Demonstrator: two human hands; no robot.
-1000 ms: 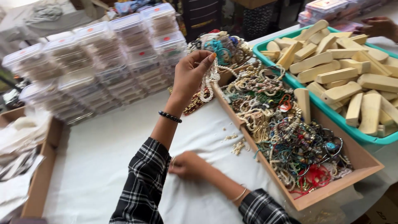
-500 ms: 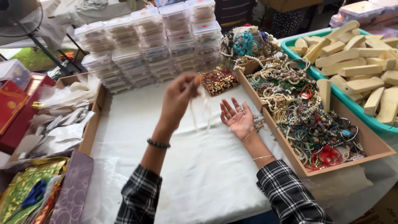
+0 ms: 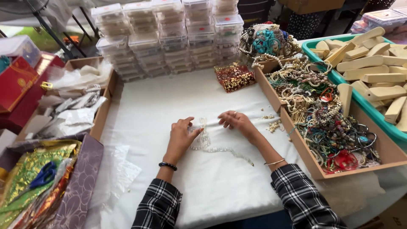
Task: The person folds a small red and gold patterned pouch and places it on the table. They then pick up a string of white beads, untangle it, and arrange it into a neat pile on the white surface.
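Head view, looking down on a white cloth [image 3: 169,101] over the table.

Left hand [image 3: 181,135]: palm down at centre, fingers bent and close together, tips pressing the near end of a clear bead necklace [image 3: 212,144]. Whether thumb and forefinger pinch a strand cannot be told; the knuckles hide the contact.

Right hand [image 3: 237,122]: at 3 o'clock of the left hand, palm down, fingers curled and slightly spread, tips resting on the cloth just beside the necklace's upper loop. Contact with the beads is not clear.

Necklace: lies on the cloth between the two hands, then trails toward 4 o'clock below the right forearm. Pale beads on white cloth; strand count hard to make out.

A few loose beads [image 3: 273,124] lie at 3 o'clock of the right hand, near the wooden tray [image 3: 296,146]. The tray holds tangled bead jewellery [image 3: 322,114]; single pieces cannot be separated by eye.

At 12 o'clock: stacked clear plastic boxes [image 3: 169,36], contents too small to tell. A red and gold pouch [image 3: 234,76] sits at 1 o'clock.

At 2 o'clock: a green bin [image 3: 335,78] of wooden blocks [image 3: 373,63], cut off by the right edge.

At 9 o'clock: a cardboard box [image 3: 104,110] of plastic bags. Blue scissors [image 3: 43,176] at 8 o'clock, partly buried in foil wrappers.
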